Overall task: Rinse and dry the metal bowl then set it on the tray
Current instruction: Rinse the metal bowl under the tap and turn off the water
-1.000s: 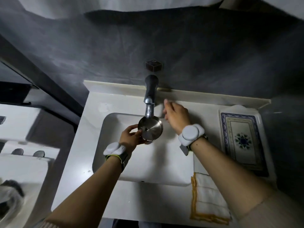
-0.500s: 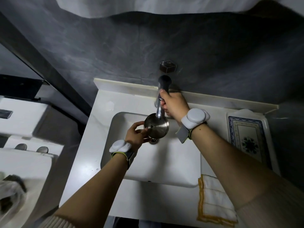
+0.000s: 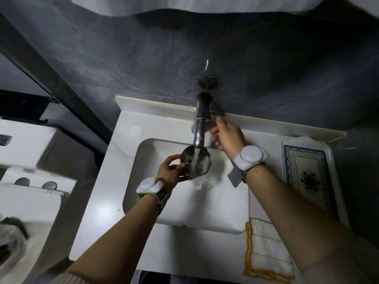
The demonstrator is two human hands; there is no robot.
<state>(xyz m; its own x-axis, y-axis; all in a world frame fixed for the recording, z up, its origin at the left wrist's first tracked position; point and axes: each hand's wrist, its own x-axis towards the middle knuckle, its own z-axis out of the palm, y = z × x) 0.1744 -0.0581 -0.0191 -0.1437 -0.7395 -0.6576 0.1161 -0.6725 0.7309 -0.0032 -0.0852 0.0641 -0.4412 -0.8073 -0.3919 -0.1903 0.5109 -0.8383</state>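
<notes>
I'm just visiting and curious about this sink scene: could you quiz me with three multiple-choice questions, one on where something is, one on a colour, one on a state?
1. Where is the metal bowl?
A. under the faucet
B. on the tray
C. on the cloth

2. What colour is the cloth's border?
A. red
B. yellow
C. green

3. What is the faucet doing?
A. dry
B. running
C. covered

Answers: 1 A, the left hand holds it over the sink below the spout; 2 B, a yellow edge shows; 3 B, water streams into the bowl.

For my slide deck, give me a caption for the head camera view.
Left hand holds the metal bowl under the running faucet; right hand hovers beside it.
</notes>
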